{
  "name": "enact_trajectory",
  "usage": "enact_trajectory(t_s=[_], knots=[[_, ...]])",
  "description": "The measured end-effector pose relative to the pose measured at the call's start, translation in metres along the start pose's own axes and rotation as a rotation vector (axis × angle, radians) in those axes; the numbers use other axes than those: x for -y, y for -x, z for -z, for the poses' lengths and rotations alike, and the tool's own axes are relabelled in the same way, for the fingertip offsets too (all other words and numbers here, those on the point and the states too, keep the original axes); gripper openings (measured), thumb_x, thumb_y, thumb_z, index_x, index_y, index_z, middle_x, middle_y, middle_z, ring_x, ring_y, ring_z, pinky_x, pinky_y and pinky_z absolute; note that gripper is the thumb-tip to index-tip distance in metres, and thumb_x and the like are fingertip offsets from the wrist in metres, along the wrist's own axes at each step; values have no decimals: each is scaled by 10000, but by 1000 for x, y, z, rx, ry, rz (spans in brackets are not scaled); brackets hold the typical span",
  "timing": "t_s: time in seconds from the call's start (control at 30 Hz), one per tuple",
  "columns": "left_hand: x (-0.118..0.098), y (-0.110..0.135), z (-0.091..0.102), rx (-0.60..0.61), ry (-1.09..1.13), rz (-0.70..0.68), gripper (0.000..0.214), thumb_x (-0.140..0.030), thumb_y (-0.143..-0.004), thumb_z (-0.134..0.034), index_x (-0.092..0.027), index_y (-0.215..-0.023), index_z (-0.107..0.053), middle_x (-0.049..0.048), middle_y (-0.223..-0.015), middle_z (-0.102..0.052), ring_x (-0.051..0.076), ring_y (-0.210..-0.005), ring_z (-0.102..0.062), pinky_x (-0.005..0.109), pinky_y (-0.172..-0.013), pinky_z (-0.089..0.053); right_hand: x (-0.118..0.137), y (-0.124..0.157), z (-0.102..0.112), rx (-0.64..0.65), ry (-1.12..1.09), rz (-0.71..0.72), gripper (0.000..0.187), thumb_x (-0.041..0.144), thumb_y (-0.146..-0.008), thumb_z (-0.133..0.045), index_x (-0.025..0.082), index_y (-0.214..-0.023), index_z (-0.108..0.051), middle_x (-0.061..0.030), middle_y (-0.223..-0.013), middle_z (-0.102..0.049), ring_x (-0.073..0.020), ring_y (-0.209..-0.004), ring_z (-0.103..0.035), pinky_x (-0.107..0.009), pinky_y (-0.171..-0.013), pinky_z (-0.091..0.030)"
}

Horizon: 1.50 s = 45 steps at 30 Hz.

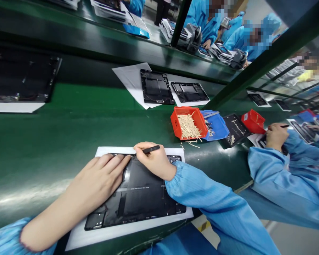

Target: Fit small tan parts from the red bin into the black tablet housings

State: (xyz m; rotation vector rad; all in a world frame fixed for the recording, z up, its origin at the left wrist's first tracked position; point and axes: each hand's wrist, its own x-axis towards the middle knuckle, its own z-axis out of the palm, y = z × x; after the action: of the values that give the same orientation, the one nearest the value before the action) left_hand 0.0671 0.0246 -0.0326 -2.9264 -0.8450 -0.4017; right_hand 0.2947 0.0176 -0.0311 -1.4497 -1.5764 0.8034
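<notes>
My left hand (103,175) lies flat on a black tablet back housing (138,198), its fingers slightly spread and holding nothing. My right hand (154,161) grips a black pen-shaped tool (151,149) near the housing's top edge. The tool's tip is hidden by my fingers, so I cannot tell whether it touches the housing. The housing rests on a white sheet (127,236), and my blue sleeve covers part of its right side.
On the green conveyor belt (42,141) ahead sit two more black housings (156,86), a red bin of wooden sticks (187,122), a blue tray (215,127), and a black tray (235,129). A co-worker's hand (276,136) holds a tool at right. A green post (266,60) crosses the far side.
</notes>
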Motion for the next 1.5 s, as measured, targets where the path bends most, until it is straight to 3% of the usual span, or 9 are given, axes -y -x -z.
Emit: enact_trajectory(t_s=[0.13,0.33,0.53,0.7,0.87,1.0,1.2,1.5], knots=[[-4,-2,1,2,-62,-7,474,-249,-1095,-398,-67,-1446,-660,160,-1165,-753,334,-991,-592,472,-848,-429,3,3,6,54,95,109,220,284,-1036,-619,239,-955,-818,-50,-974,-830,-196,-894,-767,-319,-897,-618],[-6,-7,5,-52,-75,-10,457,-196,-1064,-429,-36,-1423,-662,159,-1123,-736,326,-934,-558,464,-798,-395,8,2,23,285,184,317,314,327,-1101,-528,221,-1043,-817,-74,-933,-807,-195,-844,-741,-315,-861,-601],[-5,-6,3,-74,-67,-18,448,-213,-1067,-466,-40,-1435,-654,154,-1076,-742,328,-936,-559,456,-765,-379,-2,-1,22,122,99,169,216,293,-1015,-633,239,-903,-810,-49,-945,-830,-202,-863,-772,-332,-877,-628],[-3,-5,1,-97,-19,-18,405,-207,-1069,-502,-42,-1403,-660,155,-1105,-751,328,-993,-592,452,-807,-418,-5,-2,20,81,56,141,212,313,-1009,-648,239,-915,-824,-51,-972,-844,-208,-887,-785,-327,-866,-626],[-3,-5,1,-88,-10,-1,416,-218,-1078,-475,-108,-1440,-646,139,-1155,-751,321,-995,-612,452,-818,-436,-3,-2,24,35,16,94,254,345,-977,-652,215,-801,-780,-39,-819,-798,-183,-745,-726,-291,-721,-577],[-3,-5,1,-73,-6,3,434,-209,-1074,-481,-136,-1475,-629,134,-1180,-747,318,-989,-616,450,-817,-439,-5,-1,24,55,-10,1,305,398,-966,-651,208,-750,-751,-21,-735,-742,-163,-680,-669,-275,-643,-525],[-3,-4,0,-63,-11,-13,453,-185,-1056,-504,-116,-1487,-625,152,-1200,-737,331,-981,-604,464,-821,-451,-11,-1,20,72,-108,-45,259,382,-950,-644,195,-877,-808,-28,-789,-771,-169,-719,-697,-272,-643,-539],[-1,-8,3,-18,15,3,473,-256,-1070,-435,-183,-1485,-650,151,-1139,-743,337,-958,-624,471,-814,-431,-14,-3,17,53,-40,-13,207,287,-962,-645,194,-870,-806,-19,-822,-793,-156,-718,-701,-257,-634,-538]])
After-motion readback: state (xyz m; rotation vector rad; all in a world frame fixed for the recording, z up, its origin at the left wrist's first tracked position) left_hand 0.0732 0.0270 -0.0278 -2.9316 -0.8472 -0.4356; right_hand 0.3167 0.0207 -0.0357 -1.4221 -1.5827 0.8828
